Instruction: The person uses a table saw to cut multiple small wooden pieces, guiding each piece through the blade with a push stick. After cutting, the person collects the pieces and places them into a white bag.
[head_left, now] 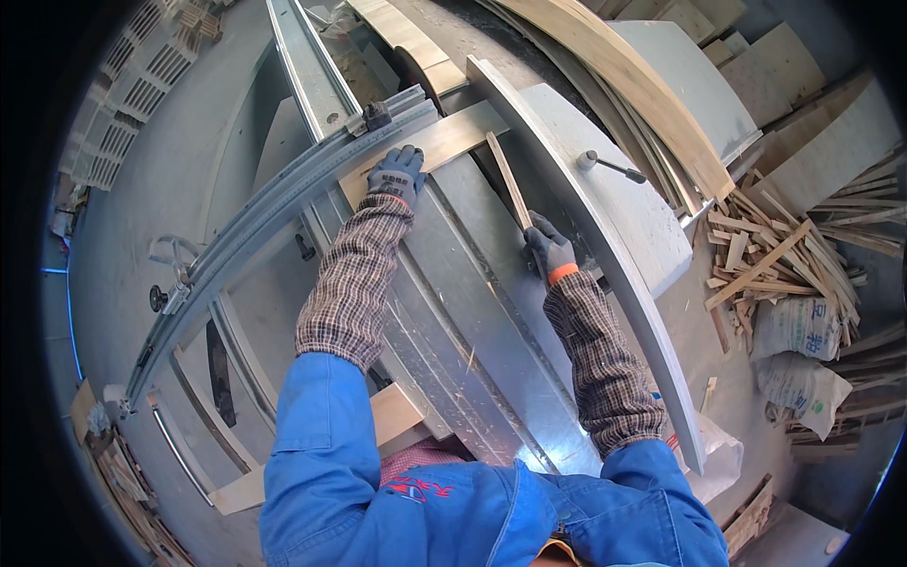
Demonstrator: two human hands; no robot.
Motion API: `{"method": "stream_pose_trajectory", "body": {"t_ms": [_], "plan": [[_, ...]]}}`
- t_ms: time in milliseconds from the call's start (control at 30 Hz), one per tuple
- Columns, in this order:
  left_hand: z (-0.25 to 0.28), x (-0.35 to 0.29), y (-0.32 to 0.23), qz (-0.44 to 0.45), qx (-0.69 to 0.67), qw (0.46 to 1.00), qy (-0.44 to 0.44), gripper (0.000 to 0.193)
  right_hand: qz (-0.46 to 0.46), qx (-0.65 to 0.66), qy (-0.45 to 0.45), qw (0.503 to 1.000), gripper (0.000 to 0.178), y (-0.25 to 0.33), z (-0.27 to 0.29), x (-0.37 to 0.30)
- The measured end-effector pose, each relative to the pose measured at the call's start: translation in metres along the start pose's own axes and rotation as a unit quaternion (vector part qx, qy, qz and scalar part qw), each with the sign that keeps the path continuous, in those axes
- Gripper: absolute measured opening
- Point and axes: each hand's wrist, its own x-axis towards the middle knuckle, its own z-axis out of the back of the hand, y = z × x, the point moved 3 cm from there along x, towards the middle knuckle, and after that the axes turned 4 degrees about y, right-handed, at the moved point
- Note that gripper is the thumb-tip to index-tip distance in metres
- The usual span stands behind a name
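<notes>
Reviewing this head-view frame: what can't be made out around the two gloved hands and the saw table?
- Right hand: the palm and the near end of the thin wood strip are hidden by the glove, so the grip is unclear.
- Left hand: its fingertips cover part of the flat board.
- Round blade: mostly hidden behind the board; whether it spins cannot be told.
- Scrap pile: single pieces too small and bent by the fisheye rim.
</notes>
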Motion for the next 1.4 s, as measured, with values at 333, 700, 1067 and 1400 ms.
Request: {"method": "stream_pose_trajectory", "body": {"t_ms": [333,700,1067,1400], "plan": [[-0.018,0.017,0.019,0.004,0.000,1.000,0.001,0.045,0.001,0.007,0.010,1.000,0.047,-0.004,-0.008,0.028],[-0.020,0.033,0.036,0.031,-0.043,0.998,0.034,0.052,-0.006,0.006,0.019,1.000,0.047,0.010,-0.029,0.052],[0.000,0.036,0.063,0.058,0.011,0.989,0.136,0.068,0.036,-0.024,-0.055,0.998,0.047,-0.066,0.043,-0.053],[0.034,0.007,0.061,0.100,-0.040,0.987,0.122,0.044,0.143,-0.424,-0.057,0.893,0.058,-0.126,0.098,-0.227]]}}
